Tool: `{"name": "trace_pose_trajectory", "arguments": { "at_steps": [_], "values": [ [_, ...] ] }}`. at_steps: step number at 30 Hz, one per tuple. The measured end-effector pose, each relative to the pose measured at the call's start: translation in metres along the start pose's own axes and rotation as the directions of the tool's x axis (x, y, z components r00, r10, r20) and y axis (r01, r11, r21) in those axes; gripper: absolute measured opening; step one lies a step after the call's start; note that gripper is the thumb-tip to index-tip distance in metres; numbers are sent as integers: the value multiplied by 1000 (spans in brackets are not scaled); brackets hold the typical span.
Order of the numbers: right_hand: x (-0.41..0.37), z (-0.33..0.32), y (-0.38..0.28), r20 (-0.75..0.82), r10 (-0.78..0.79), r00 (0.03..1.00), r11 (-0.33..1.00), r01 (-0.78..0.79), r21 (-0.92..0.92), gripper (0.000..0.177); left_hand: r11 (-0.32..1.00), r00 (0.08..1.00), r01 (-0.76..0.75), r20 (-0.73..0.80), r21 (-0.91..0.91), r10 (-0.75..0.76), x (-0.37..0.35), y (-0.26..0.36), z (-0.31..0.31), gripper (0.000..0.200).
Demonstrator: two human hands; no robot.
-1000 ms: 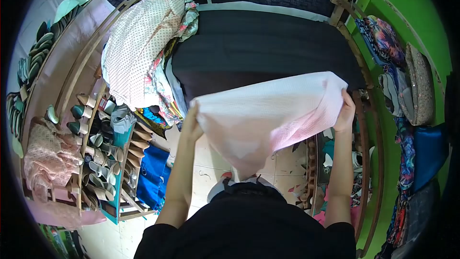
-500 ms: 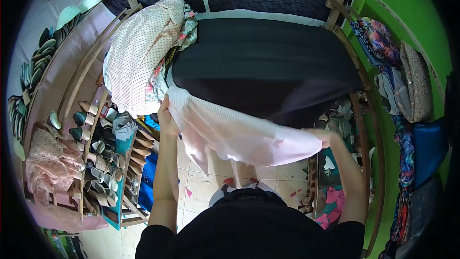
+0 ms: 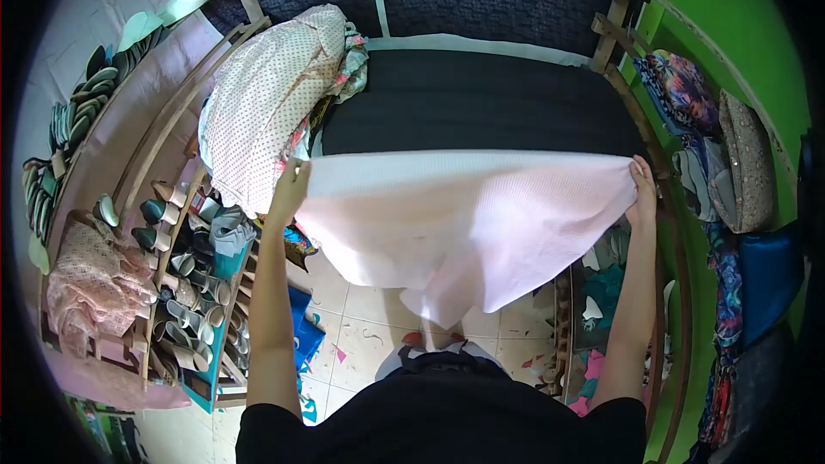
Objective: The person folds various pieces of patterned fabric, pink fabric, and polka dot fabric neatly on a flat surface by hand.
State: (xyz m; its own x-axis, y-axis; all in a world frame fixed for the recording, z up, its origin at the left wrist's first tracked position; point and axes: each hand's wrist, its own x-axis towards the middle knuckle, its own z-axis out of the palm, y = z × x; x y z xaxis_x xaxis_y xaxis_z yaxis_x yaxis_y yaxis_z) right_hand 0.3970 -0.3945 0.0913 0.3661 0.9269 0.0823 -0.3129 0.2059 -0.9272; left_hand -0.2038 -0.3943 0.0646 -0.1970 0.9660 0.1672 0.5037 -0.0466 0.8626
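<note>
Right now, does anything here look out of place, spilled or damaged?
Yes, the tiled floor looks untidy: a small pink scrap and teal scraps lie loose on it, to the person's left, perhaps offcuts. The pale cloth, stretched between the left hand and right hand, shows no clear damage.

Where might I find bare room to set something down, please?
The black-covered surface is bare between the dotted bundle, the right wooden rail and the held pale cloth. Scraps leave only small gaps on the tiled floor. It is crowded at the shoe rack and far-right fabrics.
</note>
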Motion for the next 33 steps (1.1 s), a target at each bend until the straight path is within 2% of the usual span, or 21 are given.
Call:
{"name": "trace_pose_trajectory", "arguments": {
  "at_steps": [2,5,6,9,11,13,14,15,16,17,18,19,21,22,25,26,28,29,30,31,33],
  "values": [
    [10,-16,1,9,-14,1000,998,15,-60,25,982,998,55,-16,182,-53,2,-7,-11,25],
    [16,-20,-1,102,123,987,982,-105,-159,30,987,992,121,-13,-104,-123,9,-31,-13,20],
    [17,-20,-6,93,171,981,962,-146,-232,35,949,988,154,26,-276,-153,12,-33,-17,20],
    [22,-30,-15,105,114,988,983,-97,-155,39,764,986,157,49,-626,-162,12,-39,-30,28],
    [10,-23,-26,-3,-34,999,998,34,48,38,736,991,94,-8,-671,-134,11,-38,-37,36],
    [4,-21,-22,36,1,999,990,4,-144,34,724,990,49,-65,-689,-129,2,-21,-40,42],
    [6,-27,-16,118,114,986,952,-75,-297,32,763,993,68,-28,-643,-112,2,-21,-40,37],
    [4,-24,-15,182,235,955,883,-132,-450,30,878,995,79,-19,-472,-99,3,-25,-41,34],
    [2,-21,-13,104,202,974,785,-98,-611,26,957,996,83,-8,-279,-89,6,-34,-44,32],
    [-1,-19,-15,102,120,988,654,-1,-757,26,994,997,82,5,-73,-82,8,-44,-45,30],
    [-5,-17,-19,115,38,993,487,82,-869,26,947,960,-276,-6,165,281,10,-47,-38,25],
    [-7,-15,-22,145,-43,988,293,151,-944,26,927,952,-305,67,220,298,11,-49,-36,26],
    [2,-26,-11,124,-12,992,2,124,-992,27,944,974,-221,113,245,198,7,-38,-31,27],
    [6,-32,-6,107,0,994,-146,106,-984,27,933,971,-228,139,279,195,8,-32,-31,31],
    [7,-32,-5,223,-75,972,72,228,-971,28,841,878,-477,89,256,471,12,-31,-34,39],
    [4,-31,-10,158,-4,987,418,146,-897,30,890,912,-411,82,199,403,18,-39,-40,47],
    [-11,-9,-21,31,-19,999,749,35,-661,31,872,910,-378,-51,310,412,24,-50,-55,47],
    [-14,-3,-23,-33,-8,999,870,-9,-492,32,861,899,-357,-116,362,422,27,-53,-60,47],
    [-12,-1,-18,76,-89,993,860,115,-498,36,872,890,-359,-160,332,427,22,-41,-67,44],
    [-13,0,-16,103,7,995,822,52,-567,36,973,946,-219,-227,74,230,28,-47,-74,40],
    [-19,8,-16,127,200,971,716,-57,-696,37,991,945,-124,-312,-60,99,16,-31,-73,33]
  ]
}}
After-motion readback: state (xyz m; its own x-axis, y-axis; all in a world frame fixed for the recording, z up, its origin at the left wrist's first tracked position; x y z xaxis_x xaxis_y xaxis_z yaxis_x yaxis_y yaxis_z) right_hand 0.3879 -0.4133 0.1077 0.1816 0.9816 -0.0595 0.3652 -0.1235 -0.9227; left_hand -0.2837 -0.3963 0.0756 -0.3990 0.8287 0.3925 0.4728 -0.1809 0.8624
